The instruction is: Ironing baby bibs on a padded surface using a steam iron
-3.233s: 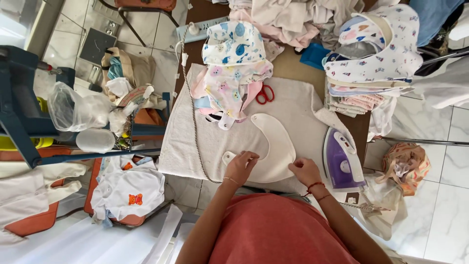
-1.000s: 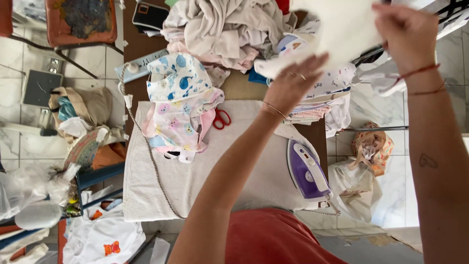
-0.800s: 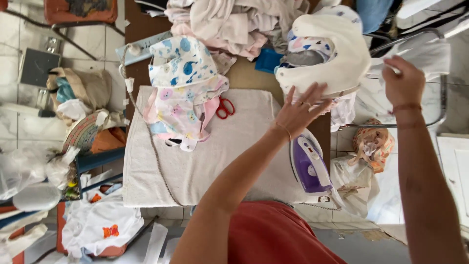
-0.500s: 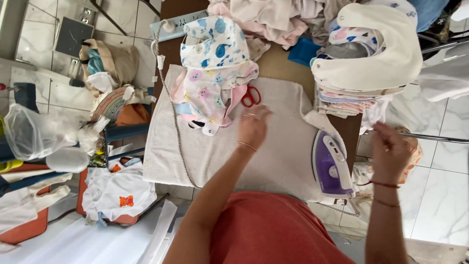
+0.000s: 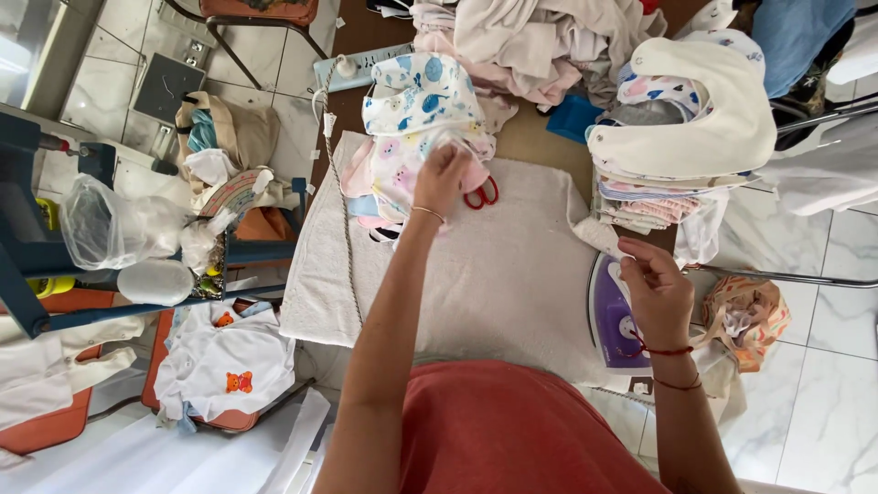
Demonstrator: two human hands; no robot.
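Towel (image 5: 476, 274) is covering the brown tabletop (image 5: 530, 137), lying over pale floor tiles (image 5: 823, 302); laundry (image 5: 521, 37) is heaping at the far edge, and a stack of bibs (image 5: 681, 137) is sitting to the right. The left hand (image 5: 442, 178) is pinching the patterned bibs (image 5: 416, 128), grip narrow on cloth; their pile is running long from far edge toward the person, beside red scissors (image 5: 480, 194). The right hand (image 5: 657, 288) is hovering loosely curled over the purple iron (image 5: 615, 320), holding nothing.
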